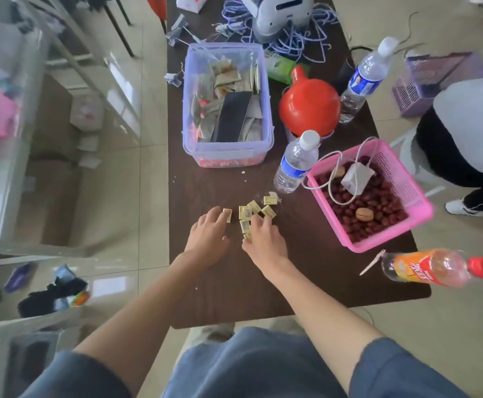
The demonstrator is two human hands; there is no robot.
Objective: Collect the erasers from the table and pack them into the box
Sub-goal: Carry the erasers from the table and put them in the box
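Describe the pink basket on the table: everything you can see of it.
The pink basket is a rectangular plastic tray with perforated mesh walls, sitting skewed near the table's right edge. It is filled with dark red dates and two walnuts. A white charger lies on top, its cable looping over the rim. Neither hand touches it.

Both hands' fingers (263, 224) touch yellow erasers (253, 209) on the dark table (306, 268).

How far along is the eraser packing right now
Barely started. No eraser shows in the clear box, which holds packets and a dark flat item. The left hand touches one loose eraser; the right hand rests on the eraser pile. All visible erasers remain on the table.
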